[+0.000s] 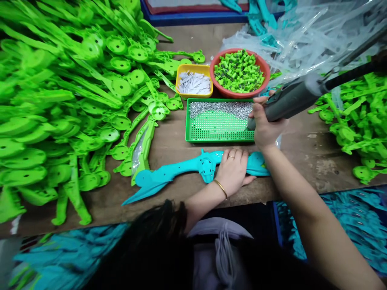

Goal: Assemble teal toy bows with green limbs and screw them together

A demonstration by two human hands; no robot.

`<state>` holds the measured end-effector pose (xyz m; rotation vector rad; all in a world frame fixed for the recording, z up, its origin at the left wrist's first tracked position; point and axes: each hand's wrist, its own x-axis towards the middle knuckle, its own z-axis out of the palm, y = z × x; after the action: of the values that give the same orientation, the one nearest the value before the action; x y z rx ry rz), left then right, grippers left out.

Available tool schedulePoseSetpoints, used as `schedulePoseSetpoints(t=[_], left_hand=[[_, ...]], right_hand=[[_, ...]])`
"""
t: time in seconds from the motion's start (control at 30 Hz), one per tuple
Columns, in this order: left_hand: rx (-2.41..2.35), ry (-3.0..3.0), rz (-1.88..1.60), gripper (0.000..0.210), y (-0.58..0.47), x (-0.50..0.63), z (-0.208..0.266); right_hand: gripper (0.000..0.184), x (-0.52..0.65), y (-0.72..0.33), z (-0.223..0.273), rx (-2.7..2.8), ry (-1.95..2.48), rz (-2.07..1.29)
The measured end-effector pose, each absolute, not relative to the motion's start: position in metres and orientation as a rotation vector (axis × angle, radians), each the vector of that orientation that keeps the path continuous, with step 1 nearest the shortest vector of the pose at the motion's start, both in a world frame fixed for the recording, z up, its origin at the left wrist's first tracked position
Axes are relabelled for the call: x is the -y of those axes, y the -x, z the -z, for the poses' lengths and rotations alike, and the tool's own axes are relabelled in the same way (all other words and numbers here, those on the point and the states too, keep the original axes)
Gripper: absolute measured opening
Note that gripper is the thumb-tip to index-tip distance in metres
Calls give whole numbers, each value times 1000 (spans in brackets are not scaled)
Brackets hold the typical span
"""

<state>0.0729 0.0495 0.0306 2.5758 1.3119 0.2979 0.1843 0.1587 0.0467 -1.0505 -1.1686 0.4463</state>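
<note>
A blue plastic toy piece (181, 167), long and blade-shaped with a raised emblem in its middle, lies across the front of the table. My left hand (232, 169) rests over its right half, fingers closed across it and holding it against the table. In my right hand (267, 127) is a grey electric screwdriver (293, 98), gripped around its body and slanting down to the left. Its tip is at the right side of a green perforated tray (220, 140), where small silvery screws (217, 108) lie heaped along the back.
Green plastic toy parts (60, 92) pile high on the left, with more green parts (353, 108) on the right. Behind the tray stand a yellow box (194, 96) of white strips and a red bowl (214, 86) of small green pieces. Clear plastic parts (302, 36) lie back right.
</note>
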Motion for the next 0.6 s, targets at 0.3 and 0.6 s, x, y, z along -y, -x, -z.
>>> schedulePoseSetpoints(t=[0.3, 0.6], left_hand=[[-1377, -2622, -303, 73, -86, -44, -27], [-1394, -2635, -323, 70, -85, -46, -25]], right_hand=[[29, -85, -209, -88, 1094, 954, -413], [38, -67, -215, -57, 1210, 1097, -497]])
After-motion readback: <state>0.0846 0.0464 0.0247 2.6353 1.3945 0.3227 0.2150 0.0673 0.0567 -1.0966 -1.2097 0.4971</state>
